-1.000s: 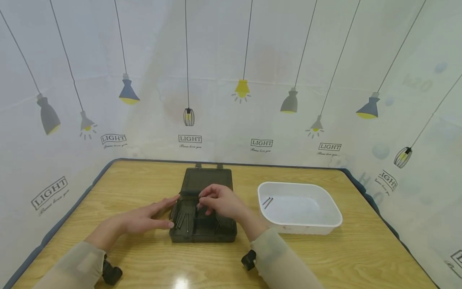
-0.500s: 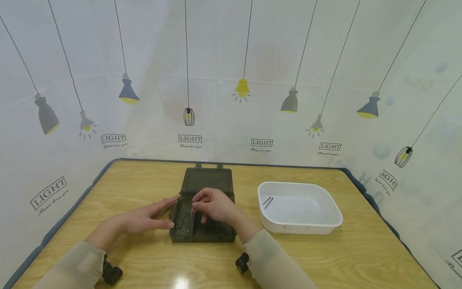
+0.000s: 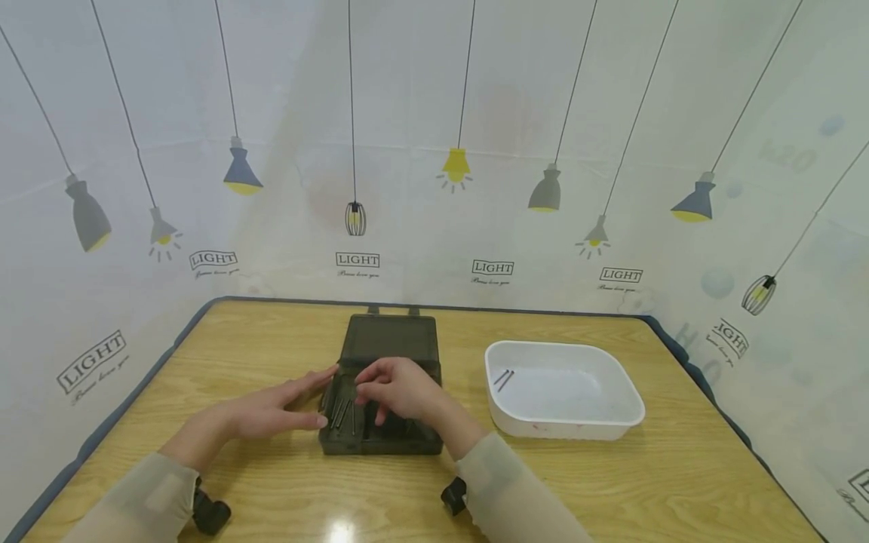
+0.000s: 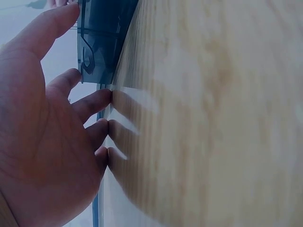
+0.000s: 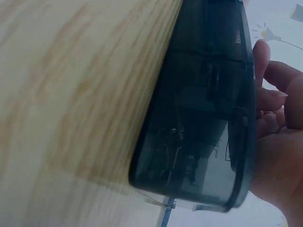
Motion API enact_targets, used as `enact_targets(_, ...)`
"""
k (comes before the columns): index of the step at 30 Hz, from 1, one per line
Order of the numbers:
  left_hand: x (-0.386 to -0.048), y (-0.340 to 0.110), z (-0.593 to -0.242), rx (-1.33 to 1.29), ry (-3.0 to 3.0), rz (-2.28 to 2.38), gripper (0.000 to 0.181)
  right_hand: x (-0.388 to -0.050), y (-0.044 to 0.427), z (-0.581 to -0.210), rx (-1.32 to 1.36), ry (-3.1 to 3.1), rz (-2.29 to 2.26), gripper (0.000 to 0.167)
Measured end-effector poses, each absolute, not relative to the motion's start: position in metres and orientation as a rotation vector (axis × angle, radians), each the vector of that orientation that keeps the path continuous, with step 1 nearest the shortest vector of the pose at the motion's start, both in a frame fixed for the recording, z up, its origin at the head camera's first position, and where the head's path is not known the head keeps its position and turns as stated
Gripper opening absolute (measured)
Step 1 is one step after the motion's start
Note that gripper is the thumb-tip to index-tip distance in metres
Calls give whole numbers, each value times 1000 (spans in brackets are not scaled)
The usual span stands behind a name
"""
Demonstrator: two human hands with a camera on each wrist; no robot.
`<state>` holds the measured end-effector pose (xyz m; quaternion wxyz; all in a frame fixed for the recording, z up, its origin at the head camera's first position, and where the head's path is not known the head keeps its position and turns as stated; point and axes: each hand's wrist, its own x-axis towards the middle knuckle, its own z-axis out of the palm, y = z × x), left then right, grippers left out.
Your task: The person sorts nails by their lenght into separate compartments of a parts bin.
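Observation:
A dark translucent case (image 3: 380,449) lies with its lid (image 3: 390,338) folded back on the table. Several thin metal nails (image 3: 352,419) lie in its left compartment. My left hand (image 3: 258,411) is spread beside the case, thumb and index fingertip at its left side; in the left wrist view the other fingertips of this hand (image 4: 52,142) rest on the table. My right hand (image 3: 403,388) hangs over the case, fingers bent, thumb and index tips slightly apart above the left compartment, no nail visible between them. The right wrist view has this hand (image 5: 279,137) behind the case wall (image 5: 199,94).
A white rectangular tray (image 3: 566,426) stands to the right of the case, with a couple of nails (image 3: 505,380) at its left end. The wooden table (image 3: 271,483) is bordered by a pale cloth backdrop (image 3: 407,249) printed with lamps.
My right hand has moved left over the case, from its middle to the left compartment. The nail seen at its fingertips half a second ago no longer shows there. My left hand has stayed put.

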<state>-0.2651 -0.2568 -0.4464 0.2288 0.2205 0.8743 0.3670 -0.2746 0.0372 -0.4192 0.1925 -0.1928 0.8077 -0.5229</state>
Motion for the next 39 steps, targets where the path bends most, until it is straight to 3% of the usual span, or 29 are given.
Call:
enact_targets(6,-264,-256,-445,602,2402,1014,91,-271,47,-410,-569,2267,-1471,27)
enact_targets(11,-263,-255,-444,589,2408,1018,91,-271,65,-399,-625,2296,-1484,23)
enact_targets(22,-262,-256,-445,622,2396,1034,94,-279,147,-369,-539,2361,-1430,26)
enact_targets(39,-263,-257,-448,651,2424,1017,94,-315,257,-402,-327,2501,-1198,27)
